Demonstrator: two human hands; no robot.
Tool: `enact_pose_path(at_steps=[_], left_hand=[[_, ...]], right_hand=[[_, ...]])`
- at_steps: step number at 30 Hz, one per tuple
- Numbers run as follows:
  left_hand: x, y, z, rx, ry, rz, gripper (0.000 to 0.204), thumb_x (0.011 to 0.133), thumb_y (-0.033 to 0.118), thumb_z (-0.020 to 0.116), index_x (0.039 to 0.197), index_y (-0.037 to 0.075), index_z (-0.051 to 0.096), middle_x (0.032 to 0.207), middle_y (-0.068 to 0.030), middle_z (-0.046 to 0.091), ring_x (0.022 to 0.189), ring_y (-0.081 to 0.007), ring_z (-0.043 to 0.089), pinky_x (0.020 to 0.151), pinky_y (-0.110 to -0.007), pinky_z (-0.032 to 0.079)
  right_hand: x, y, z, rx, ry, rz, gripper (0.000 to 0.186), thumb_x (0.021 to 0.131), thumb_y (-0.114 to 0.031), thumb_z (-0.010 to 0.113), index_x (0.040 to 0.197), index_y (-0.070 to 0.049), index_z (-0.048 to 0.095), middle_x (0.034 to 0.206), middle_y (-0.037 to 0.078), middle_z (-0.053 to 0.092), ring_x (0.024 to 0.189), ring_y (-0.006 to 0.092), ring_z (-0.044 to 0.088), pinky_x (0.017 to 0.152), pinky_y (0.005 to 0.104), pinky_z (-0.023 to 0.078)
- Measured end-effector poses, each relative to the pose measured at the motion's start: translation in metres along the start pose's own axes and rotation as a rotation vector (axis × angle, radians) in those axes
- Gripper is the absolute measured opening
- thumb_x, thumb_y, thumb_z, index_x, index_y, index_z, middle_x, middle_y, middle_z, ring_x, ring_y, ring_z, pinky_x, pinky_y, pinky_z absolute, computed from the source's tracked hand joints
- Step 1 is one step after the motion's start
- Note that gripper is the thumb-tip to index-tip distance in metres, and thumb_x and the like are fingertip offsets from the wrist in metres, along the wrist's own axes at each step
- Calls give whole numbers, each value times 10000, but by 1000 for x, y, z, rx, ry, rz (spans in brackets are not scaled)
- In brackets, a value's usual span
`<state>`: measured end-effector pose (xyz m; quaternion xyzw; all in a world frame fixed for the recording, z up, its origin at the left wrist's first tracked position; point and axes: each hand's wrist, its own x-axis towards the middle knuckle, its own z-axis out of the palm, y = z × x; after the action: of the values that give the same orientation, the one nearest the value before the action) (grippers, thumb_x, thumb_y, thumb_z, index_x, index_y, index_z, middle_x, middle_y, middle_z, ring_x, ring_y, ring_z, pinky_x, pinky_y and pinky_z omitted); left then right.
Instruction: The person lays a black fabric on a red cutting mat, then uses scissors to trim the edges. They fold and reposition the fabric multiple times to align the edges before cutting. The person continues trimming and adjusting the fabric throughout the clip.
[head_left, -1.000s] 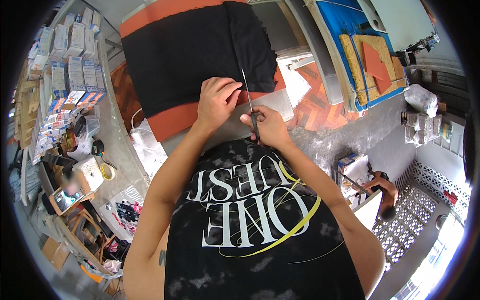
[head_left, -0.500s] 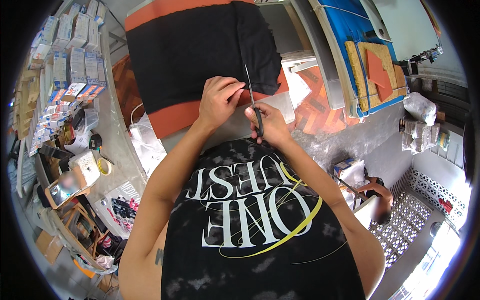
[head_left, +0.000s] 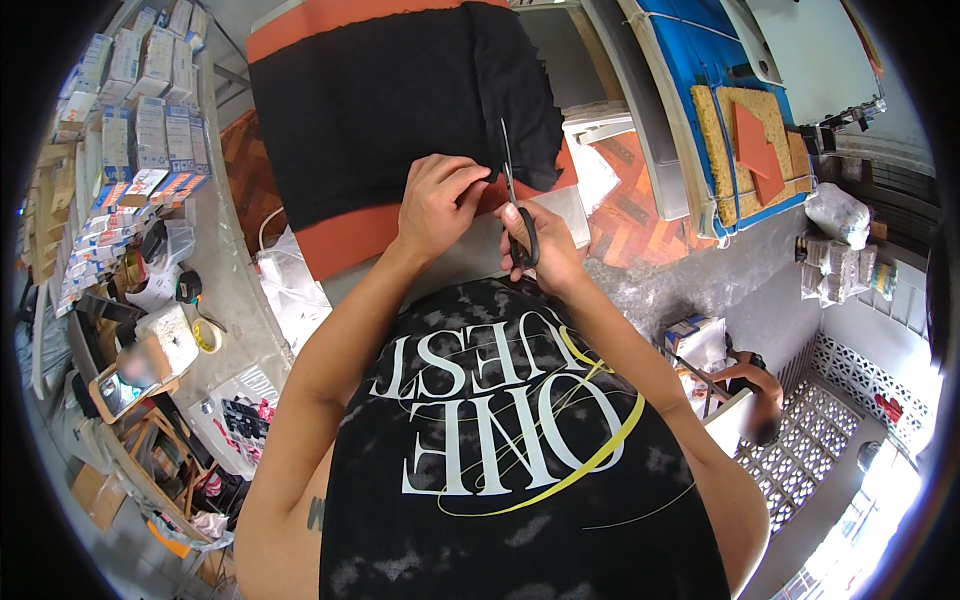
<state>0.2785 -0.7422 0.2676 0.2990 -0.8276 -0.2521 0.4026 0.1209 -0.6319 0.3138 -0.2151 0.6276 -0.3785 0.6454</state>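
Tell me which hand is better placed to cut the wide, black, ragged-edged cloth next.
Right, most likely: the right hand grips the black-handled metal scissors, blades pointing away across the cloth. The left hand, at the cloth's near edge, shows no tool.

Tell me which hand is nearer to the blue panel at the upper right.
Right. The right hand, holding the scissors, is left of the blue panel and nearer the wearer; the left hand, at the black cloth, lies farther left.
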Motion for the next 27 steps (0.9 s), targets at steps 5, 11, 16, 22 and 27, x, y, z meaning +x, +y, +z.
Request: enact_pose_path(at_steps=[5, 11, 16, 22, 27], left_hand=[[1, 2, -1, 18, -22, -4, 215, 780, 35, 764, 986, 89, 736, 987, -26, 698, 890, -236, 635, 834, -384, 454], [2, 3, -1, 52, -56, 52, 249, 775, 37, 755, 1019, 85, 740, 1006, -21, 679, 918, -238, 627, 869, -403, 443], [3, 15, 2, 124, -118, -166, 441, 792, 234, 768, 1184, 43, 696, 1126, -74, 595, 1031, -263, 555, 923, -430, 386], [8, 30, 9, 246, -215, -206, 514, 816, 305, 760, 1262, 64, 680, 1170, -79, 535, 1097, -275, 493, 938, -470, 348], [6, 33, 8, 384, -287, -103, 535, 838, 344, 746, 1289, 70, 658, 1275, -112, 523, 1189, -303, 466, 985, -503, 335]], right_hand=[[-1, 5, -7, 77, -47, 5, 537, 994, -521, 598, 1190, -21, 583, 759, 60, 611, 581, 147, 640, 455, 254, 514], [-18, 7, -13, -59, -72, 76, 506, 1006, -469, 607, 1241, -24, 554, 817, 58, 615, 654, 140, 641, 540, 268, 534], [-36, 15, -16, -149, -9, 124, 426, 996, -332, 669, 1255, -16, 545, 808, 52, 609, 665, 128, 630, 554, 252, 506], [-59, 21, -37, -184, -21, 158, 419, 975, -296, 698, 1242, -10, 549, 801, 47, 617, 649, 118, 609, 533, 243, 461], [-81, 14, -67, -199, -16, 154, 408, 967, -296, 706, 1216, -5, 564, 764, 43, 612, 615, 125, 615, 521, 244, 466]])
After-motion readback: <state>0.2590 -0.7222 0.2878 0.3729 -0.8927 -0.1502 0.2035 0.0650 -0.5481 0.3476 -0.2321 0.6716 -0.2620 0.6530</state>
